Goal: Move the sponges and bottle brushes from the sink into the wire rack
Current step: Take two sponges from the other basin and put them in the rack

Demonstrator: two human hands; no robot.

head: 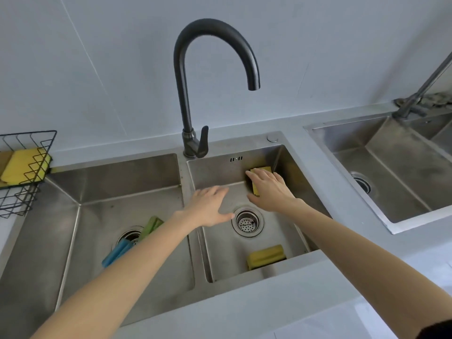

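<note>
My right hand (270, 190) reaches into the back right corner of the right sink basin (293, 167) and rests on a yellow sponge (262, 170) that leans against the wall; its fingers lie over the sponge. My left hand (210, 206) hovers open over the basin's left side, holding nothing. A second yellow sponge (266, 256) lies near the front of the same basin. In the left basin (122, 177), a green brush (152, 226) and a blue brush (117, 253) lie by the drain. The black wire rack (29, 172) at the far left holds a yellow sponge (24, 167).
A tall black faucet (193, 99) rises between the two basins. The drain strainer (247, 221) sits mid-basin by my left hand. Another steel sink (391, 167) with a grey tap is set in the counter at the right. The grey counter edge runs along the front.
</note>
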